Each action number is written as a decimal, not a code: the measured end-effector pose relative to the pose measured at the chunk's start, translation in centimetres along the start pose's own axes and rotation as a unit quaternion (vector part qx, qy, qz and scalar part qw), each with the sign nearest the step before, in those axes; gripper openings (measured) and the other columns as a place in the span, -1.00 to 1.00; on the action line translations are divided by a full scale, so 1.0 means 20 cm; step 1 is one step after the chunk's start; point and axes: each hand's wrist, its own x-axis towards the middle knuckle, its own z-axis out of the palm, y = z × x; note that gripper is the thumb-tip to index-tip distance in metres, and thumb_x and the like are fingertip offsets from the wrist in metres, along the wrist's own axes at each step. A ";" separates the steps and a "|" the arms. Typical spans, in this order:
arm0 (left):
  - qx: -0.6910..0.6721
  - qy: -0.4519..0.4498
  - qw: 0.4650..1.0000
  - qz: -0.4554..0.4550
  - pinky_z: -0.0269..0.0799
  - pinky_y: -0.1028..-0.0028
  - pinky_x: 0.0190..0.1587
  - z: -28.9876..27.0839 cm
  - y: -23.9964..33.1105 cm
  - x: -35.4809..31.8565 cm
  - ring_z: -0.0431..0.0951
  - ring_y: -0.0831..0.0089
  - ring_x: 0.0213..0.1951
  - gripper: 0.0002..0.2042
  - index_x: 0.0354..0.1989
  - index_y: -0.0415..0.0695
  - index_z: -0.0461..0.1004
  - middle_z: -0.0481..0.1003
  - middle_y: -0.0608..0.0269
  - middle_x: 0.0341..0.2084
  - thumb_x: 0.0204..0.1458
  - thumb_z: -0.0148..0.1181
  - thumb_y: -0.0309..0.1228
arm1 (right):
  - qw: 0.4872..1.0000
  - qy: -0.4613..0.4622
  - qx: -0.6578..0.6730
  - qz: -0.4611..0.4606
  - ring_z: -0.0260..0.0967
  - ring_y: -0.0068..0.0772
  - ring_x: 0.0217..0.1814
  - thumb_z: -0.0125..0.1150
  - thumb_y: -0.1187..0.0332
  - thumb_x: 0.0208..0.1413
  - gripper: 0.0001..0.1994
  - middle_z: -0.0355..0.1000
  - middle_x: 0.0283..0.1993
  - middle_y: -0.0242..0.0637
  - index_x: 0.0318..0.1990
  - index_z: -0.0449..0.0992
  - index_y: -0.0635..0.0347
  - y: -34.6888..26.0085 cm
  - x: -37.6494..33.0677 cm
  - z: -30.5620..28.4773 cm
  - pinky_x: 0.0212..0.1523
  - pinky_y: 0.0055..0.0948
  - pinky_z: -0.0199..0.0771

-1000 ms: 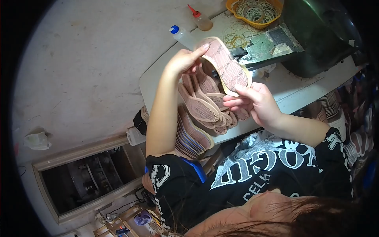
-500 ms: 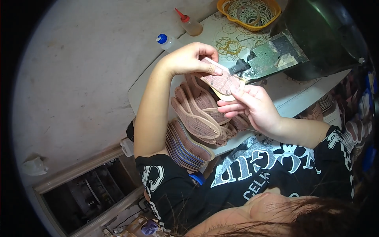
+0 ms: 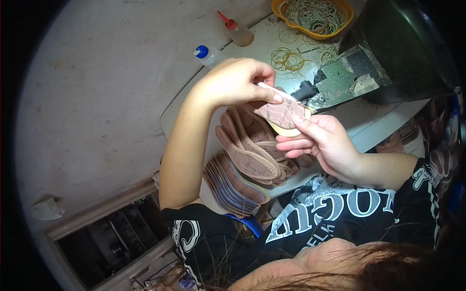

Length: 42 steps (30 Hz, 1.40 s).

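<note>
Both my hands hold one pinkish-brown shoe insole (image 3: 281, 114) with a pale yellow edge beneath its top sheet. My left hand (image 3: 247, 86) grips the insole's far left part, thumb on top and fingers curled behind. On its right end my right hand (image 3: 326, 141) pinches it between thumb and fingers. The insole's far edge lies beside the black tip of a green machine (image 3: 342, 80); whether they touch cannot be told. Just below my hands lies a loose pile of similar insoles (image 3: 250, 157). Closer to my body stands a neat stack of insoles (image 3: 233, 189) with bluish edges.
A yellow basket (image 3: 318, 35) of rubber bands stands at the back of the white table (image 3: 357, 125), with loose bands (image 3: 289, 62) beside it. Two squeeze bottles, one red-tipped (image 3: 239, 33), one blue-capped (image 3: 208, 55), stand along the wall. More insoles (image 3: 405, 136) sit at right.
The whole view has shifted slightly, so things appear a little further right. Both hands keep their grip on the insole beside the machine's tip.
</note>
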 end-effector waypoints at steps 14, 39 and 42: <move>-0.134 0.063 0.986 -0.080 0.22 0.51 -0.52 0.21 -0.04 -0.15 0.29 0.62 -0.58 -0.70 -0.45 -0.22 0.46 0.36 0.37 -0.67 0.08 0.24 -0.20 | 0.999 -0.004 -0.037 0.029 0.58 -0.36 -0.19 -0.03 0.21 0.33 -0.65 0.54 -0.18 -0.11 -0.07 0.47 0.39 -0.06 0.03 -0.03 -0.22 -0.53 0.62; -0.267 0.024 0.954 -0.134 0.30 0.64 -0.54 0.35 0.03 -0.17 0.35 0.72 -0.60 -0.66 -0.40 -0.21 0.51 0.44 0.45 -0.62 0.23 0.08 -0.16 | 0.979 0.007 -0.197 0.052 0.56 -0.45 -0.33 0.00 0.20 0.26 -0.64 0.54 -0.30 -0.13 -0.17 0.50 0.41 -0.16 0.08 -0.07 -0.40 -0.58 0.61; -0.311 0.028 0.941 -0.130 0.32 0.62 -0.60 0.38 0.04 -0.16 0.39 0.67 -0.65 -0.65 -0.41 -0.24 0.53 0.47 0.38 -0.64 0.21 0.11 -0.16 | 0.974 0.012 -0.219 0.061 0.56 -0.44 -0.35 0.01 0.21 0.25 -0.65 0.53 -0.32 -0.14 -0.18 0.50 0.42 -0.19 0.08 -0.08 -0.42 -0.55 0.61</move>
